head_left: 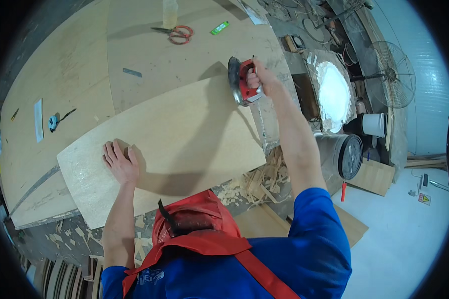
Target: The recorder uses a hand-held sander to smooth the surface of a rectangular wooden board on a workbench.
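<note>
A pale wooden panel point(219, 127) lies across the worktable in front of me. My left hand point(120, 160) rests flat on its left part, fingers spread, holding nothing. Up at the panel's far right corner, my right hand point(260, 80) is wrapped round the handle of a red electric iron point(244, 74). The iron is tipped on its side with its dark metal sole turned to the left. Whether it touches the panel's edge, I cannot tell.
On the table lie orange-handled scissors point(180, 35), a green packet point(219, 28), a metal strip point(132, 73), a tape measure point(54, 122) and a white strip point(38, 120). Wood scraps point(264, 182) litter the floor below. Right stand a fan point(390, 74) and a black-lidded bucket point(350, 156).
</note>
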### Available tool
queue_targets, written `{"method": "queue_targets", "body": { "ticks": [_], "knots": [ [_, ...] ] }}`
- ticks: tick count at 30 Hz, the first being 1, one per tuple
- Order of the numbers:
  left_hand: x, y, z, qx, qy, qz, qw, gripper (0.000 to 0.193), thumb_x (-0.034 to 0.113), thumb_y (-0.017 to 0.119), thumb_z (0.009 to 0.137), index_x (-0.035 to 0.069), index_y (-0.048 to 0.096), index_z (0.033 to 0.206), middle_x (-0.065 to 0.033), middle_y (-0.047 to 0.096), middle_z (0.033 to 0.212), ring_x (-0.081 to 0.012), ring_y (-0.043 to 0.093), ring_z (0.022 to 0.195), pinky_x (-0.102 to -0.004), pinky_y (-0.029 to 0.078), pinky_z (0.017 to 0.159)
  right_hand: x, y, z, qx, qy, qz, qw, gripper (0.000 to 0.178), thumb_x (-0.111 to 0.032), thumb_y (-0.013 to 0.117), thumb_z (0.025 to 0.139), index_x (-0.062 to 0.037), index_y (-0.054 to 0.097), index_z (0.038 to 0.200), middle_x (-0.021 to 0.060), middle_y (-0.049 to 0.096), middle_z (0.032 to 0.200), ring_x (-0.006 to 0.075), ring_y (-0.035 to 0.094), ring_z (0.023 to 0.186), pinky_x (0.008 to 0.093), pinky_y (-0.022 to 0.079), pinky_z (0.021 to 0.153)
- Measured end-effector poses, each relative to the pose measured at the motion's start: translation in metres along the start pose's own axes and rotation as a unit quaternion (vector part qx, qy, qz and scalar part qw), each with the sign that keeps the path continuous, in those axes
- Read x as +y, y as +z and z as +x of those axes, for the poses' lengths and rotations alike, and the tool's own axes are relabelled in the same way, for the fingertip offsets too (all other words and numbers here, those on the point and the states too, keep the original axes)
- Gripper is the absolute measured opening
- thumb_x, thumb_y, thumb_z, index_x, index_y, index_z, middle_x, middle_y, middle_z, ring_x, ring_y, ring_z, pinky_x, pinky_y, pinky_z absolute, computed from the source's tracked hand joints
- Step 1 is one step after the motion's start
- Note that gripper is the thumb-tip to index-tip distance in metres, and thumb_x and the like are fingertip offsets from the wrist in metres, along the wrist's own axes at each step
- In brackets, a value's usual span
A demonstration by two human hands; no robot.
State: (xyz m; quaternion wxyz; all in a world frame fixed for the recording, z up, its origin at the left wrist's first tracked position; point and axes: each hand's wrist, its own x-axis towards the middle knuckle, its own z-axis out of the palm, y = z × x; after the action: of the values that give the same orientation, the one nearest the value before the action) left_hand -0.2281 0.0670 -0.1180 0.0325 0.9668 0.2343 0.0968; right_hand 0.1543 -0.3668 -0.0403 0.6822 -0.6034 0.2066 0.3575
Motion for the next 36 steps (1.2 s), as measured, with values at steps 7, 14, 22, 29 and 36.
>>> {"method": "queue_targets", "body": {
  "ticks": [7,14,22,29,36],
  "knots": [
    [-0.007,-0.004,-0.001,0.004,-0.008,-0.009,1.0,0.065,0.043,0.052,0.105,0.004,0.04,0.156,-0.0237,0.037,0.161,-0.0419,0.026,0.155,-0.0603,0.021,0.125,0.081,-0.068,-0.092,-0.082,0.119,0.089,0.986,0.053,-0.064,0.052,0.105,-0.0142,0.051,0.085,-0.0104,0.033,0.063,0.003,0.03,0.047,0.0219,0.017,0.04],
    [-0.008,-0.002,0.0,0.011,-0.005,-0.021,1.0,0.067,0.044,0.052,0.105,0.004,0.039,0.156,-0.0242,0.036,0.161,-0.0427,0.025,0.155,-0.0626,0.02,0.124,0.172,-0.111,-0.231,-0.012,0.165,0.096,0.982,0.054,-0.067,0.049,0.104,-0.0168,0.051,0.086,-0.0105,0.034,0.063,0.0016,0.029,0.047,0.0212,0.016,0.04],
    [-0.013,0.004,-0.002,0.017,-0.015,-0.044,0.999,0.067,0.048,0.05,0.105,0.005,0.041,0.155,-0.0237,0.034,0.163,-0.041,0.022,0.156,-0.0619,0.016,0.126,0.174,-0.085,-0.275,0.117,0.153,-0.024,0.981,0.052,-0.061,0.057,0.103,-0.0146,0.051,0.08,-0.006,0.044,0.063,0.0092,0.04,0.047,0.0276,0.034,0.043],
    [-0.001,-0.007,0.0,0.007,-0.02,-0.044,0.999,0.066,0.045,0.051,0.105,0.004,0.041,0.155,-0.0233,0.035,0.162,-0.0414,0.025,0.155,-0.0617,0.019,0.125,0.105,-0.13,-0.228,0.208,0.04,-0.479,0.852,0.043,-0.048,0.068,0.1,-0.0069,0.065,0.091,0.0018,0.058,0.067,0.0181,0.058,0.053,0.0333,0.049,0.05],
    [-0.013,-0.007,-0.004,0.007,-0.034,-0.039,0.999,0.066,0.044,0.052,0.103,0.003,0.042,0.154,-0.0244,0.036,0.162,-0.0408,0.024,0.156,-0.0616,0.016,0.126,0.063,-0.108,-0.14,0.325,-0.085,-0.365,0.868,0.028,-0.034,0.074,0.098,-0.009,0.069,0.108,0.0026,0.065,0.083,0.0164,0.065,0.07,0.0347,0.059,0.061]
  ]
}}
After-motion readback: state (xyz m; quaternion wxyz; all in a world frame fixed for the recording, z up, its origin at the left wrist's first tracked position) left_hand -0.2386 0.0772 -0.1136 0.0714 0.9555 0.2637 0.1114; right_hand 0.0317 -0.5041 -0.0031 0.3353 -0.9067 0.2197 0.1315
